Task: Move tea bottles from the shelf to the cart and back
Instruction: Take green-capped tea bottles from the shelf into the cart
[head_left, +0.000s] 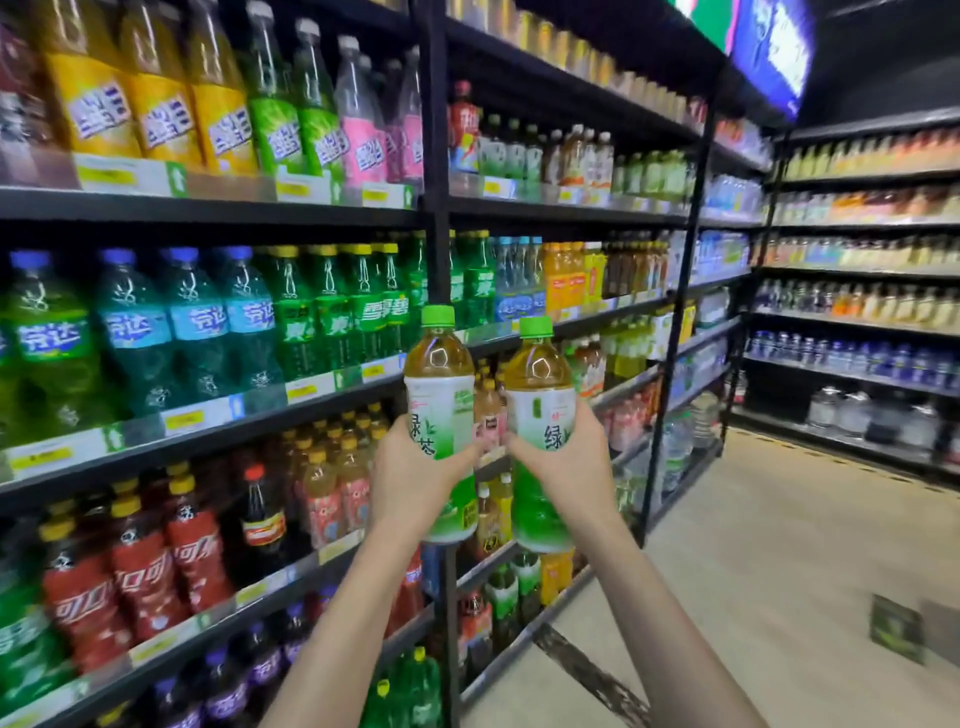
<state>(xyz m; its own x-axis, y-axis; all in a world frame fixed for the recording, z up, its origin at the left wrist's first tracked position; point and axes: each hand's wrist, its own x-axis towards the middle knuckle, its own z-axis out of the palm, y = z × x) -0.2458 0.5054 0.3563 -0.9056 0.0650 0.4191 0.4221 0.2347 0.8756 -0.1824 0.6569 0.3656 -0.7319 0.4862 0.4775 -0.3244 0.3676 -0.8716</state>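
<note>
I hold two green-tea bottles upright in front of the drinks shelf, each with a green cap, amber tea and a white-and-green label. My left hand (410, 480) grips the left tea bottle (441, 410) around its middle. My right hand (563, 460) grips the right tea bottle (540, 415) the same way. The two bottles stand side by side, a small gap apart, in front of the black upright post (439, 208). No cart is in view.
Black shelves (208, 208) packed with soda bottles fill the left side and run away to the right. More stocked shelves (857, 317) line the back right wall. Pale floor (779, 545) lies to the right, with a dark floor marker (896, 629) on it.
</note>
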